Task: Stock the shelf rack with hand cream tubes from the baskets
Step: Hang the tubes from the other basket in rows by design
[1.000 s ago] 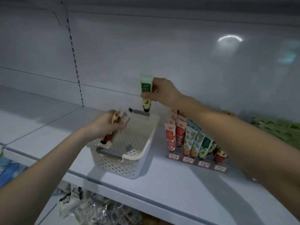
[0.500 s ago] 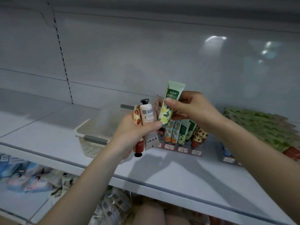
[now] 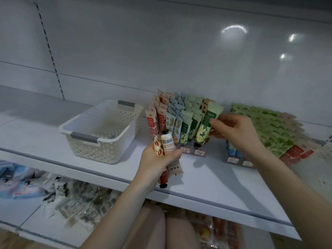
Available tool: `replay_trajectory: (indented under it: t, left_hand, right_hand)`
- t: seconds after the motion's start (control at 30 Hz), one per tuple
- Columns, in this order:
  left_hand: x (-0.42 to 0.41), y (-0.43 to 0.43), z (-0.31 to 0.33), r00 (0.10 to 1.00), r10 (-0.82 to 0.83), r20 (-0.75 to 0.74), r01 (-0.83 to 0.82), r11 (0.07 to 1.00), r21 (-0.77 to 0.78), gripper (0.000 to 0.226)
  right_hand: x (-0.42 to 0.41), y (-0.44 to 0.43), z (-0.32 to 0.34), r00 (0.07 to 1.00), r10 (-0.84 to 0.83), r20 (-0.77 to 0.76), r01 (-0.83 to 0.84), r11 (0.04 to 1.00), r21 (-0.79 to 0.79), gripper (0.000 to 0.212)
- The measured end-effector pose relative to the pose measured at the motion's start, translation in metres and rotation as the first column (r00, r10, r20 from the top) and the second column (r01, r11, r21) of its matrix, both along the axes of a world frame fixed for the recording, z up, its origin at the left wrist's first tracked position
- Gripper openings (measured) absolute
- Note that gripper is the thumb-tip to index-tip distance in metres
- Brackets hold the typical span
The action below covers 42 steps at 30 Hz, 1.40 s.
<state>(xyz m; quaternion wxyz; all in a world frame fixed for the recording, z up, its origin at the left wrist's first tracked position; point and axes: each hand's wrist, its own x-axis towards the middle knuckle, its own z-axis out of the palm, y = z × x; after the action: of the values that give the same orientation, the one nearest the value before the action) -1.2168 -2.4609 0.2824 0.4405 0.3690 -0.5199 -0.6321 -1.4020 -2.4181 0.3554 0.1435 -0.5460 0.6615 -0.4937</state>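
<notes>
My right hand [image 3: 233, 130] pinches a light green hand cream tube [image 3: 206, 124], cap down, at the right end of the rack of standing tubes [image 3: 172, 115] on the white shelf [image 3: 206, 180]. My left hand [image 3: 158, 159] grips a bundle of tubes in front of the rack: a cream one with a barcode and black cap [image 3: 168, 142], a red-patterned one [image 3: 158, 146], and a red-ended one sticking out below [image 3: 163, 177]. The white perforated basket [image 3: 100, 130] stands to the left and looks empty.
Green and red flat packets [image 3: 273, 128] lie fanned on the shelf to the right. Small blue tubes [image 3: 233, 151] stand behind price tags under my right wrist. Packaged goods [image 3: 75, 198] fill the lower shelf. The white back panel [image 3: 161, 51] rises behind.
My right hand carried the green tube from near my left hand over to the rack's right end. My left hand dropped a little with its bundle. The view swung right.
</notes>
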Motion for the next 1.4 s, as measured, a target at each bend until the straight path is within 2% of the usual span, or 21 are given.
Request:
replay_trajectory:
  t: [0.07,0.1,0.4,0.73,0.9,1.07,1.2,1.4]
  left_hand:
    - [0.001,0.003,-0.007,0.999,0.037,0.006,-0.038,0.999,0.038,0.012]
    - [0.001,0.004,-0.01,0.999,0.049,0.022,-0.05,0.998,0.048,0.012]
    - [0.007,0.003,-0.015,0.993,0.041,0.111,-0.044,0.999,0.027,0.014]
    - [0.011,0.003,-0.016,0.991,0.041,0.124,-0.047,0.998,0.041,0.014]
    - [0.01,0.001,-0.019,0.987,0.043,0.156,-0.049,0.998,0.037,0.013]
    - [0.01,0.004,-0.016,0.991,0.023,0.133,-0.03,0.998,0.053,0.012]
    - [0.009,0.007,-0.012,0.995,0.009,0.099,-0.016,0.998,0.068,0.015]
    - [0.008,0.004,-0.017,0.991,0.01,0.133,-0.017,0.999,0.05,0.013]
  right_hand:
    - [-0.013,-0.005,-0.01,0.982,-0.106,-0.155,0.1,0.994,-0.047,0.022]
    - [-0.018,-0.008,-0.015,0.974,-0.132,-0.185,0.123,0.991,-0.061,0.022]
    - [-0.015,-0.045,-0.049,0.952,-0.204,-0.229,0.17,0.972,-0.159,0.021]
    - [0.0,-0.059,-0.059,0.952,-0.214,-0.217,0.212,0.977,-0.032,0.014]
    - [0.001,-0.063,-0.064,0.942,-0.204,-0.265,0.221,0.974,0.037,0.017]
    - [0.001,-0.064,-0.062,0.94,-0.194,-0.281,0.219,0.974,0.062,0.018]
    - [0.001,-0.063,-0.062,0.939,-0.195,-0.282,0.21,0.978,0.021,0.016]
    - [-0.002,-0.067,-0.061,0.928,-0.192,-0.319,0.209,0.978,0.021,0.016]
